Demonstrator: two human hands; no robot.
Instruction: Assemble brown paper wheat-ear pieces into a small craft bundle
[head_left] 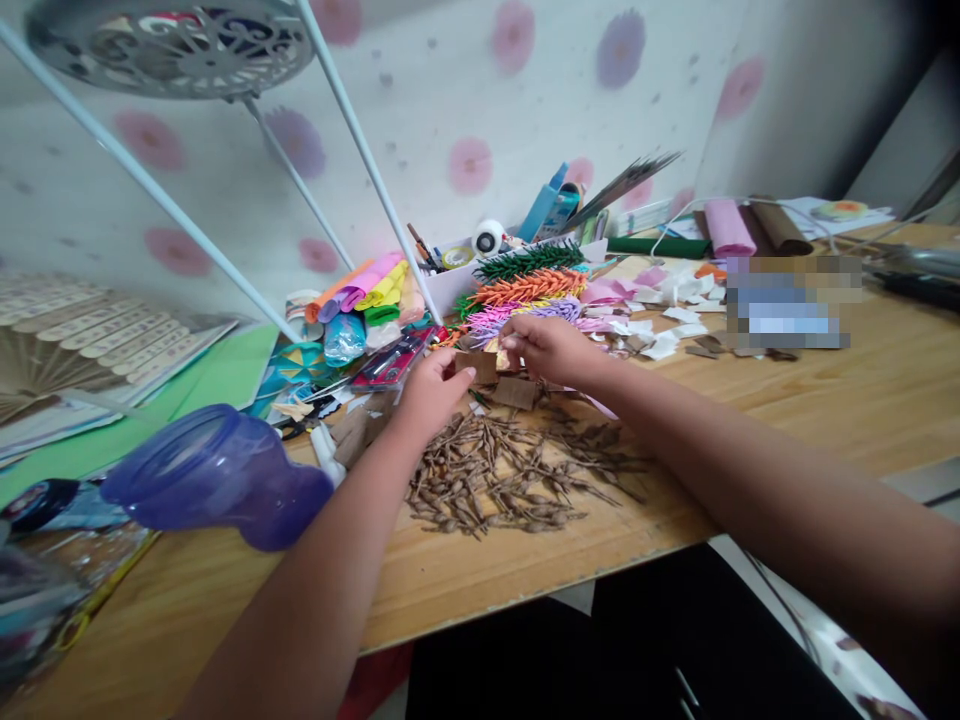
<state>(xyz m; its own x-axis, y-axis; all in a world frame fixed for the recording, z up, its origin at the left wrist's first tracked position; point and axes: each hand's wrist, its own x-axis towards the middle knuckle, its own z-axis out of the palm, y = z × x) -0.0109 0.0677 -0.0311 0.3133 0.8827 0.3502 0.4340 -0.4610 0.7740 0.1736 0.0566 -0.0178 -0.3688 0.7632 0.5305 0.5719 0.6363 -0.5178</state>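
My left hand (pixel 433 392) pinches a small square of brown crepe paper (pixel 480 367) between thumb and fingers. My right hand (pixel 553 350) is just to the right of that square, its fingers bent and drawn together; whatever is at its fingertips is too small to make out. Below the hands lie more brown paper pieces (pixel 514 393). Nearer to me spreads a heap of twisted brown paper buds with thin stems (pixel 499 475). Right behind my hands are bundles of twisted paper in purple (pixel 517 318), orange (pixel 529 288) and dark green (pixel 529 261).
A purple translucent jar (pixel 217 475) lies tipped on the left, beside a green sheet (pixel 217 385). Rolls of coloured crepe paper (pixel 367 285) and a white box (pixel 454 290) stand at the back. White scraps (pixel 667 340) lie to the right. White stand legs (pixel 367 150) rise at the left.
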